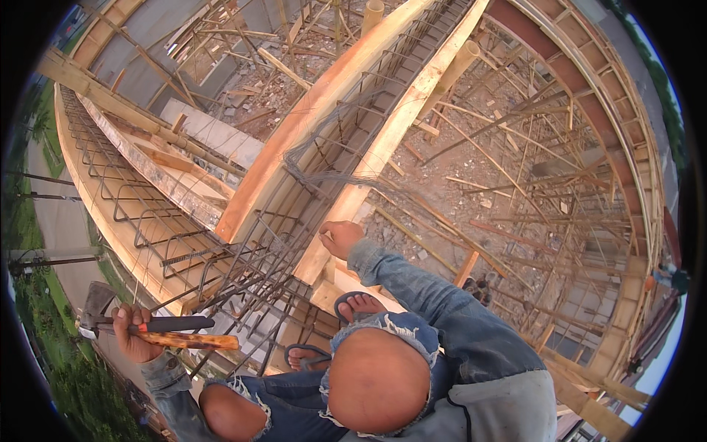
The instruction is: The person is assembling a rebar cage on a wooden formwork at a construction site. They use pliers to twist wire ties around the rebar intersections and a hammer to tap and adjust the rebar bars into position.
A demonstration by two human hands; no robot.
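Note:
My left hand is closed around two tools at the lower left. One has a black and red grip; the other has a scorched wooden handle. A dark, broad hammer-like or hatchet-like head sticks out past my fingers, but I cannot tell which handle it belongs to. My right hand lies at the near end of a pale timber board, its fingers curled together. Whatever they may hold is hidden. Ahead of it, a loose bundle of thin tie wire drapes across the formwork trough.
Steel rebar crosses densely between my hands, where beam forms meet. A curved form with rebar stirrups runs off left. Far below lies rubble ground among timber props. My sandalled foot stands by the board's end. Another curved form arcs right.

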